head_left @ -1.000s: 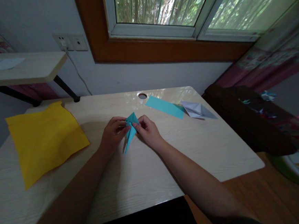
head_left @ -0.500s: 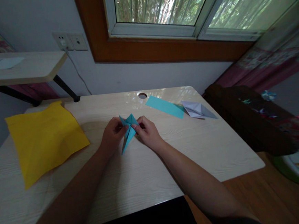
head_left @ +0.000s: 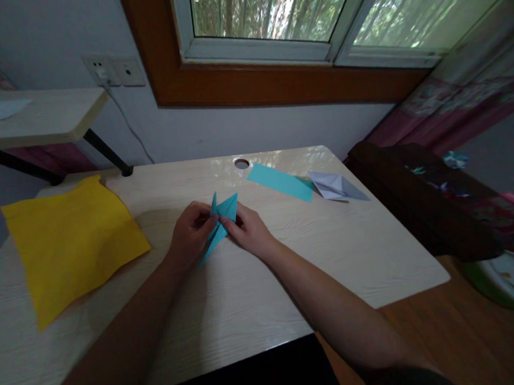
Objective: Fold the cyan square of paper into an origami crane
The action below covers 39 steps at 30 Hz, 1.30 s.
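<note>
A folded blue paper (head_left: 228, 208) with several pointed flaps is held between my two hands above the desk. My left hand (head_left: 193, 230) is closed on its left side, thumb pressed near the middle crease. From the right, my right hand (head_left: 247, 226) pinches it, the thumb meeting the folds at the centre. One long point slants down and to the left, and two points stand up at the top. Fingers behind the paper are partly hidden.
A yellow sheet (head_left: 78, 242) lies at the left of the desk (head_left: 265, 292). Farther back on the right are a blue paper strip (head_left: 280, 182) and a folded white paper (head_left: 334, 185). A raised shelf (head_left: 33, 124) stands back left; a cable hole (head_left: 242, 164) is at the rear.
The folded blue paper has turned clockwise in my hands, its upper points leaning further right and its long lower point swinging left. Both hands still hold it. The view has shifted slightly.
</note>
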Each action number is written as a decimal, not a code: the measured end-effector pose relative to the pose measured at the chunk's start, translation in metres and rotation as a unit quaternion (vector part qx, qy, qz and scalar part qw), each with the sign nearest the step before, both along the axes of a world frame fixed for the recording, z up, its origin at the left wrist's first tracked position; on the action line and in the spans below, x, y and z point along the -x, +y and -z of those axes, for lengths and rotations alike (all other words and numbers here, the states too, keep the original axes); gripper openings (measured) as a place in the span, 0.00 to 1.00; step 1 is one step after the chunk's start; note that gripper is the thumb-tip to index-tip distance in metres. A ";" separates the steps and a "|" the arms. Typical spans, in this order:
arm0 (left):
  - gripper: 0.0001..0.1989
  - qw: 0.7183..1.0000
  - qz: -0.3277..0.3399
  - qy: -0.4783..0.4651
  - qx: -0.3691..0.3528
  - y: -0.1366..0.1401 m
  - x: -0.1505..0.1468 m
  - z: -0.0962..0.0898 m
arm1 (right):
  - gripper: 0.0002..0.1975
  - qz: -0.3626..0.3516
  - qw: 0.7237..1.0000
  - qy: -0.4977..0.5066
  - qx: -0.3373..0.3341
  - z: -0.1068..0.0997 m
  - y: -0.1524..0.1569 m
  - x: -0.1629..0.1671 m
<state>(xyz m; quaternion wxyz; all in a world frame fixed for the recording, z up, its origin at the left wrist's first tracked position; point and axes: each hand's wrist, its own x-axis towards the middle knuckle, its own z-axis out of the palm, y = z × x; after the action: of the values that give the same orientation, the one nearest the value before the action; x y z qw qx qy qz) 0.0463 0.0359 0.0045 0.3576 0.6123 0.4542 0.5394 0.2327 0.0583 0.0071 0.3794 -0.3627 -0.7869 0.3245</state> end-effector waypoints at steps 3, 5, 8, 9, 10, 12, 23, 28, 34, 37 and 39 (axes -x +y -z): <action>0.10 0.999 -0.020 -0.024 0.038 -0.001 -0.001 -0.001 | 0.11 0.007 1.000 -0.009 -0.001 0.000 0.000 0.000; 0.11 0.996 -0.025 -0.048 0.069 -0.002 -0.002 -0.002 | 0.12 0.010 1.000 -0.010 -0.004 0.000 -0.001 0.000; 0.13 0.992 -0.033 -0.075 0.095 -0.001 -0.003 -0.003 | 0.13 0.016 1.000 -0.006 -0.010 -0.001 -0.002 0.000; 0.14 0.990 -0.035 -0.085 0.103 -0.001 -0.003 -0.004 | 0.13 0.018 1.000 -0.003 -0.010 -0.001 -0.002 0.000; 0.14 0.989 -0.034 -0.095 0.111 -0.001 -0.003 -0.005 | 0.13 0.020 1.000 -0.001 -0.011 -0.001 -0.002 0.000; 0.15 0.985 -0.028 -0.114 0.125 0.000 -0.003 -0.005 | 0.12 0.024 1.000 0.004 -0.011 0.000 -0.003 0.000; 0.15 0.972 -0.007 -0.175 0.157 0.002 -0.003 -0.002 | 0.13 0.044 0.999 0.008 -0.012 0.001 -0.002 0.000; 0.16 0.966 -0.001 -0.192 0.173 0.006 -0.002 -0.001 | 0.12 0.048 0.999 0.021 -0.009 0.003 -0.001 -0.001; 0.16 0.956 -0.001 -0.218 0.195 0.007 -0.004 0.001 | 0.12 0.076 0.997 0.029 -0.005 0.005 0.001 0.000; 0.16 0.955 0.002 -0.221 0.200 0.007 -0.005 0.002 | 0.12 0.081 0.996 0.034 -0.005 0.006 0.001 0.000; 0.16 0.955 0.004 -0.219 0.202 0.008 -0.005 0.003 | 0.11 0.078 0.996 0.036 -0.011 0.007 0.001 0.000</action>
<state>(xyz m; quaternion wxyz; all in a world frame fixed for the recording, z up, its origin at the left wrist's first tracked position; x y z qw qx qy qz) 0.0509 0.0439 0.0017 0.5668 0.3962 0.4619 0.5554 0.2324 0.0593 0.0005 0.4359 -0.4071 -0.7451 0.2983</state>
